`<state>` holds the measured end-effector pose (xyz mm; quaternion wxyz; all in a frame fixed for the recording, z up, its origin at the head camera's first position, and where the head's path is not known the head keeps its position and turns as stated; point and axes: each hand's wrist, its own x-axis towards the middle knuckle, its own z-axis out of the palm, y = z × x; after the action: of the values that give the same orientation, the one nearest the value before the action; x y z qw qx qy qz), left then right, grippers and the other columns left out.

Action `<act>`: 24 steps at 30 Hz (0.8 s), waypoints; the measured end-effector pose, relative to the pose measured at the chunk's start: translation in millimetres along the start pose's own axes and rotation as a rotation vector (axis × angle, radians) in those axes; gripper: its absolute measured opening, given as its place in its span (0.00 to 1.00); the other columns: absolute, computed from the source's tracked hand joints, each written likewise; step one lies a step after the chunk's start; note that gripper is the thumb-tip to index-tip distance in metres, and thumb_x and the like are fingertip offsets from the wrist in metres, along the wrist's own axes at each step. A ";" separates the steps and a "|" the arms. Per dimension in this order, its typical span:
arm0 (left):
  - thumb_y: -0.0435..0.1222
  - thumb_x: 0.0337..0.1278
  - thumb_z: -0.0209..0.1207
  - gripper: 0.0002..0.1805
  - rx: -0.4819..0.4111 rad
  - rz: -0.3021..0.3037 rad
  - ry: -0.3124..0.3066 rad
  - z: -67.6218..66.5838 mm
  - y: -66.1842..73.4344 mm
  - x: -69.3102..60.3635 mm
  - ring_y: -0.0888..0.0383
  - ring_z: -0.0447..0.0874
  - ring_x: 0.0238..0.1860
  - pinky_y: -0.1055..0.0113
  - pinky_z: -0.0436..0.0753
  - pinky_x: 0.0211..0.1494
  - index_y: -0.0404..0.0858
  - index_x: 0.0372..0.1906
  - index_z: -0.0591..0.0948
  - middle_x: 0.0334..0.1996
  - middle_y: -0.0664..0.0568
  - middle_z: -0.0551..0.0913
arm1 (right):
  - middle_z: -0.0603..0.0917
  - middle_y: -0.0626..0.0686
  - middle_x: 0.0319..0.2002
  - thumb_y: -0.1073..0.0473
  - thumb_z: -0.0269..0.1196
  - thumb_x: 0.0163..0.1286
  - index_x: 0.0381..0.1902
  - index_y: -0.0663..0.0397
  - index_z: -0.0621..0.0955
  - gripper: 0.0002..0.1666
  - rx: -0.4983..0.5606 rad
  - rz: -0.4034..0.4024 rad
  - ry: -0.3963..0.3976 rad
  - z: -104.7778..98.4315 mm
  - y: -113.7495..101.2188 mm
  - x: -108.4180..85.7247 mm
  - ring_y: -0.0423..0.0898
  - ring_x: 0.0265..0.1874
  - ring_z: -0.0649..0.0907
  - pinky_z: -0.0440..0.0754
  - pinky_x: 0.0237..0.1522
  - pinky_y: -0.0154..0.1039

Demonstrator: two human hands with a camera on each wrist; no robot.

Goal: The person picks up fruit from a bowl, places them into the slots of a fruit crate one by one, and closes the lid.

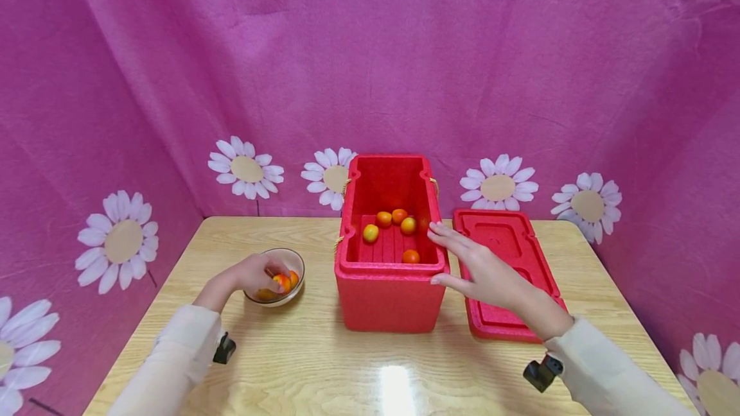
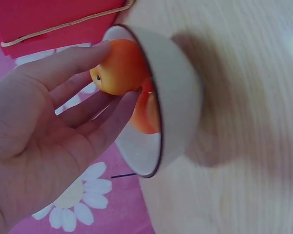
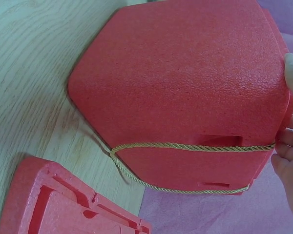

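Note:
My left hand [image 1: 263,276] reaches into a round bowl [image 2: 178,97] with a dark rim. Its thumb and fingertips pinch a small orange-yellow fruit [image 2: 121,67]. More orange fruit [image 2: 147,113] lies in the bowl beneath it. In the middle of the table stands a deep red foam box [image 1: 393,300], its top uncovered. Several red, orange and yellow fruits [image 1: 384,219] lie apart on its floor. My right hand [image 1: 482,271] rests with extended fingers on the box's right rim, the thumb at the near corner.
A red lid [image 1: 503,242] with recesses lies on the table right of the box. Twisted gold cords [image 3: 185,146] hang along the box's sides. Behind the wooden table [image 1: 300,358] hangs a magenta cloth [image 1: 370,82] with white flowers.

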<state>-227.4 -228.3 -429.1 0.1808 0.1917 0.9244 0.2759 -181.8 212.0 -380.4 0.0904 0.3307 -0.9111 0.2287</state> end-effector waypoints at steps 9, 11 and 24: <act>0.34 0.50 0.65 0.16 -0.036 0.021 0.012 -16.4 7.4 -4.8 0.51 0.81 0.45 0.58 0.80 0.53 0.32 0.46 0.83 0.43 0.43 0.86 | 0.66 0.54 0.72 0.41 0.69 0.56 0.70 0.49 0.66 0.48 0.002 0.014 -0.012 -1.7 -0.2 0.1 0.54 0.71 0.67 0.79 0.58 0.50; 0.35 0.51 0.65 0.17 -0.040 0.009 0.013 -19.0 10.1 -6.5 0.49 0.81 0.47 0.55 0.79 0.55 0.33 0.47 0.82 0.45 0.43 0.85 | 0.66 0.54 0.72 0.40 0.69 0.56 0.71 0.49 0.66 0.48 0.002 0.014 -0.016 -1.5 -0.6 0.2 0.54 0.71 0.67 0.78 0.59 0.50; 0.29 0.48 0.63 0.17 0.012 0.084 0.026 -35.3 29.7 -6.6 0.50 0.83 0.41 0.61 0.83 0.47 0.29 0.47 0.82 0.40 0.43 0.86 | 0.66 0.55 0.72 0.42 0.70 0.56 0.70 0.53 0.67 0.47 -0.013 -0.004 -0.004 -1.6 -0.3 -0.1 0.55 0.70 0.68 0.77 0.60 0.50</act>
<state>-229.6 -223.9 -382.7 0.1559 0.2278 0.9194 0.2802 -181.4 212.6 -378.9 0.0913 0.3324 -0.9121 0.2219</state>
